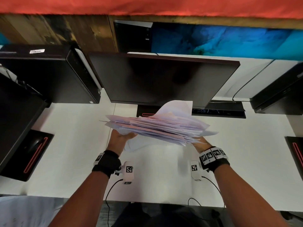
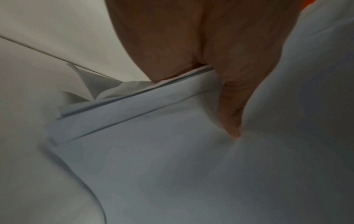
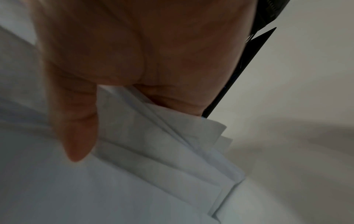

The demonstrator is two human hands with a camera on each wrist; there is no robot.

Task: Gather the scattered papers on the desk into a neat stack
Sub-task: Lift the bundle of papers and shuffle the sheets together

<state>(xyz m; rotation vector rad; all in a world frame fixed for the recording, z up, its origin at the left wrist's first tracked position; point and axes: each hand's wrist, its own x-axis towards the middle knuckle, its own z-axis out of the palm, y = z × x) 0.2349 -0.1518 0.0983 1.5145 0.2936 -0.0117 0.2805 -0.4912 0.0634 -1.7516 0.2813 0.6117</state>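
A thick, uneven stack of white papers [image 1: 155, 128] is held up above the white desk [image 1: 73, 128], in front of the monitor. My left hand [image 1: 121, 136] grips its left end and my right hand [image 1: 200, 144] grips its right end. Sheet edges stick out at different angles, and one sheet [image 1: 177, 107] curls up at the top. Another sheet [image 1: 136, 145] sags below the stack near my left hand. The left wrist view shows my left thumb [image 2: 231, 118] pressed on the stack [image 2: 153, 136]. In the right wrist view my right thumb [image 3: 76, 128] lies on the fanned edges [image 3: 162, 159].
A dark monitor [image 1: 155, 79] stands just behind the stack. A black computer tower [image 1: 49, 74] is at the back left, another [image 1: 278, 92] at the back right. A mouse on a black pad [image 1: 32, 149] lies at the left. Another pad [image 1: 296, 153] is at the right edge.
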